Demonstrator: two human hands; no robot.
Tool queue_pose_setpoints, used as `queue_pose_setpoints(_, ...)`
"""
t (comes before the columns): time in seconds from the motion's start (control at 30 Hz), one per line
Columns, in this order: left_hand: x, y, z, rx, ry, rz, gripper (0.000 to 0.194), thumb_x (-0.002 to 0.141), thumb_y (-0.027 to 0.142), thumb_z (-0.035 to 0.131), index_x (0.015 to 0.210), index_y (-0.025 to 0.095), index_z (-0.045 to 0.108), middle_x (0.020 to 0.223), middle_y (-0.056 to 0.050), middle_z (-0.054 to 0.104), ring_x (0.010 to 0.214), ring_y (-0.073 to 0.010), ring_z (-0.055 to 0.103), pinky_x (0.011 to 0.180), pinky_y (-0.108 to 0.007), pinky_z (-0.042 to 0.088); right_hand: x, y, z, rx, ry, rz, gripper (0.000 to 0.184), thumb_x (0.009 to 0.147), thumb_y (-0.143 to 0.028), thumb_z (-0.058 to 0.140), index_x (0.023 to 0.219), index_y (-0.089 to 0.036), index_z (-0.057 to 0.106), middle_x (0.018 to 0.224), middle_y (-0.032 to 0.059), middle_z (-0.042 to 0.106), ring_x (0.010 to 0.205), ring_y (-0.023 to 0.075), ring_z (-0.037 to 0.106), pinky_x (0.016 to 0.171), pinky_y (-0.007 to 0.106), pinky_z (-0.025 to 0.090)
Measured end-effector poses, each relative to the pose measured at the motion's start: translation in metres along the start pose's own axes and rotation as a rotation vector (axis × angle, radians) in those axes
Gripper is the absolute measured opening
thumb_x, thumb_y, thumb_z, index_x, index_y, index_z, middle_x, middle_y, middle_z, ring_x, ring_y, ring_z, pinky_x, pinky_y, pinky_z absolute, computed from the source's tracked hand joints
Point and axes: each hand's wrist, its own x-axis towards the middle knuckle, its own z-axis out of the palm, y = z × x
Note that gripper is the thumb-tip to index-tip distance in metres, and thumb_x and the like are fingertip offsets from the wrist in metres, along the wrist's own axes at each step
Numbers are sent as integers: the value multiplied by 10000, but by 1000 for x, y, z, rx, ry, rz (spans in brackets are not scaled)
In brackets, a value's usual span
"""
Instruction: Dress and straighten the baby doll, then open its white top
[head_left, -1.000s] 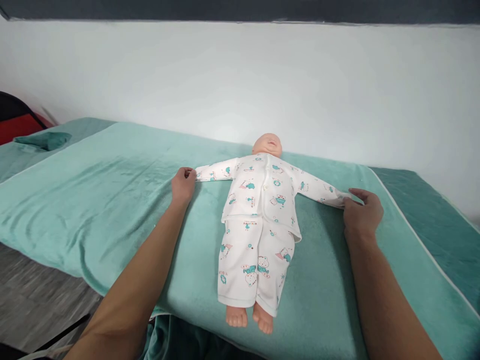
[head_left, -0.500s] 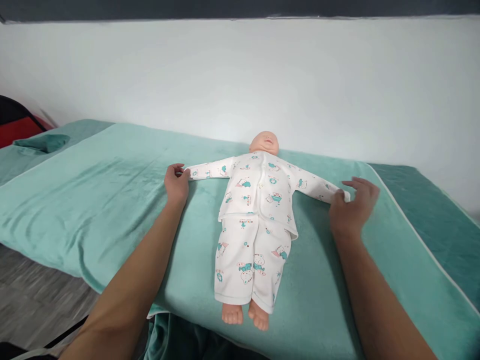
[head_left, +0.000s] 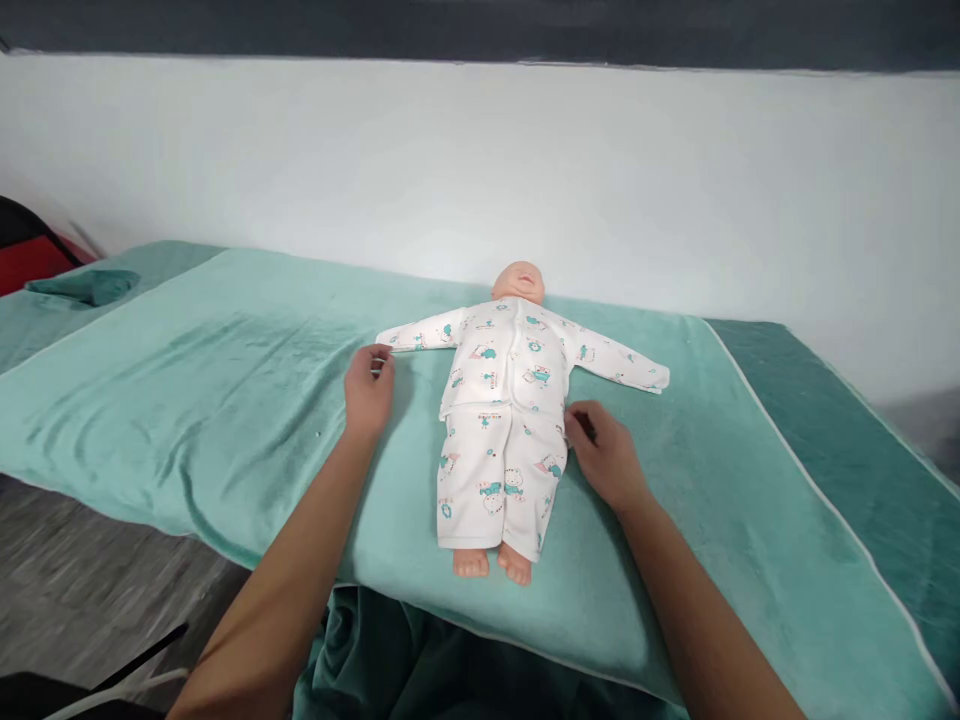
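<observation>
A baby doll (head_left: 504, 400) in a white printed shirt and trousers lies on its back on a teal towel (head_left: 225, 400), arms spread, bare feet toward me. My left hand (head_left: 367, 390) rests on the towel just below the cuff of the doll's left-side sleeve (head_left: 409, 338). Its fingers are loosely bent and nothing is in them. My right hand (head_left: 606, 455) lies beside the doll's hip, at the shirt hem (head_left: 559, 418). Thumb and fingers are apart and hold nothing. The other sleeve (head_left: 626, 365) lies flat and free.
The towel covers a padded table against a white wall. A darker green cover (head_left: 847, 430) shows at the right, and a folded green cloth (head_left: 86, 285) lies far left. A red and black object (head_left: 30, 255) stands at the left edge. Grey floor (head_left: 82, 560) runs below the table's near edge.
Both hands let go of the sleeve cuffs. My right hand moved left and toward me to the doll's hip; my left hand drew back slightly. The view shifted, leaving the doll farther away.
</observation>
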Motion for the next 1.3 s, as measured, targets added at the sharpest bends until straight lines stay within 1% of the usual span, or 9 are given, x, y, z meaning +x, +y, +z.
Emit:
queue_pose_setpoints(0.07, -24, 2, -8, 19, -153, 31, 211, 881, 324, 538, 1025, 228, 658, 948, -19, 708, 825, -163, 638, 801, -286, 496, -20, -11, 0, 17, -81, -20, 174, 978, -330, 512, 911, -218, 627, 839, 29, 678, 771, 186, 618, 729, 323, 473)
queue_pose_setpoints(0.13, -50, 3, -18, 41, -245, 76, 207, 901, 337, 523, 1006, 242, 674, 970, -27, 728, 878, -185, 660, 845, -317, 499, -40, -21, -1, 49, -32, -13, 170, 988, -324, 516, 918, -223, 634, 910, 40, 684, 835, 191, 630, 765, 328, 480)
queue_pose_setpoints(0.23, -88, 7, -34, 98, -306, 167, 218, 925, 342, 495, 982, 262, 689, 1032, -45, 743, 983, -227, 669, 903, -375, 496, -73, -34, -2, 102, 55, 2, 116, 983, -309, 546, 932, -232, 617, 994, 51, 669, 902, 193, 634, 792, 335, 496)
queue_pose_setpoints(0.43, -140, 12, -51, 137, -392, 347, 214, 949, 269, 480, 1016, 300, 681, 1094, -40, 743, 1072, -251, 654, 974, -457, 468, -126, -59, 7, -85, -73, -128, 149, 914, -237, 609, 1060, -254, 586, 1121, 70, 657, 1018, 242, 634, 840, 401, 489)
queue_pose_setpoints(0.6, -148, 8, -50, 199, -400, 395, 216, 964, 267, 471, 1020, 291, 678, 1175, -43, 722, 1127, -254, 635, 971, -472, 455, -135, -67, 22, -289, -47, -142, 294, 832, -225, 666, 1110, -242, 570, 1144, 93, 668, 991, 287, 613, 791, 420, 452)
queue_pose_setpoints(0.73, -148, 6, -49, 235, -390, 417, 233, 966, 262, 464, 1033, 291, 685, 1187, -54, 714, 1126, -259, 633, 963, -476, 459, -132, -69, 26, -258, 13, -100, 108, 906, -223, 602, 1012, -241, 589, 1048, 73, 686, 912, 258, 612, 744, 392, 448)
queue_pose_setpoints(0.9, -154, 4, -51, 253, -379, 445, 243, 972, 249, 464, 1087, 301, 673, 1234, -50, 700, 1161, -258, 624, 983, -479, 454, -139, -88, 3, 8, 105, -84, 103, 977, -172, 513, 966, -245, 585, 895, 35, 630, 766, 174, 609, 644, 310, 470)
queue_pose_setpoints(1.07, -157, 5, -52, 270, -369, 444, 254, 969, 231, 461, 1110, 288, 665, 1257, -47, 692, 1177, -255, 613, 1008, -478, 440, -143, -97, -18, -8, 228, -154, 119, 969, -139, 528, 970, -251, 568, 896, 28, 620, 754, 157, 601, 623, 293, 460)
queue_pose_setpoints(1.3, -158, 6, -52, 274, -365, 446, 257, 966, 225, 466, 1109, 293, 669, 1251, -48, 695, 1174, -257, 619, 1004, -477, 442, -145, -81, 7, -16, 169, -80, 169, 934, -174, 603, 1073, -255, 553, 1088, 79, 599, 948, 208, 618, 706, 333, 536)
